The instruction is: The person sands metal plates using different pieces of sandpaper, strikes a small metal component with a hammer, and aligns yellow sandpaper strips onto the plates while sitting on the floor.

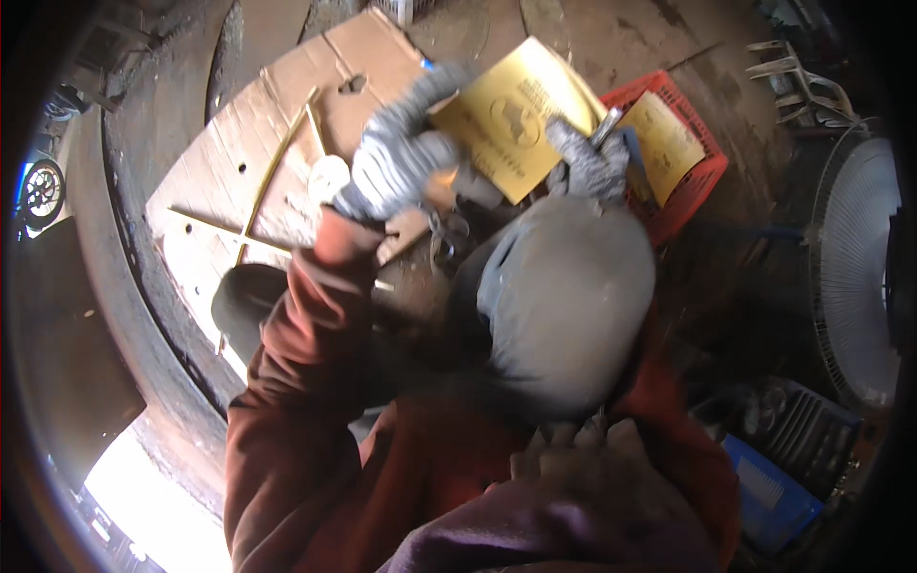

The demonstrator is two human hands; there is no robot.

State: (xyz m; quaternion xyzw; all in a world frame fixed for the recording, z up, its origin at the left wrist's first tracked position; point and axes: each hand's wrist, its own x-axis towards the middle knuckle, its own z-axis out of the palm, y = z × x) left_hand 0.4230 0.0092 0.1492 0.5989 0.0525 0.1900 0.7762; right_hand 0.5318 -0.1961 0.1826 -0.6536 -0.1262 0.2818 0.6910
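Both hands wear grey knitted gloves. My right hand (590, 164) is closed on the right side of a small stack of yellow printed sheets (511, 119), above my raised knee. A short metal rod-like piece (606, 126) shows between its fingers; its kind is unclear. My left hand (401, 153) is at the left edge of the sheets, its fingers bent and smeared by motion, so its grip cannot be told. Just below the sheets, a metal tool with loop-like handles (441, 234) lies in shadow, partly hidden.
A red plastic basket (680, 218) with another yellow sheet (659, 143) stands right of my knee. Flattened cardboard (215, 158) with thin yellowish strips (272, 177) lies to the left. At the far right are a fan (855, 258) and a blue container (769, 492).
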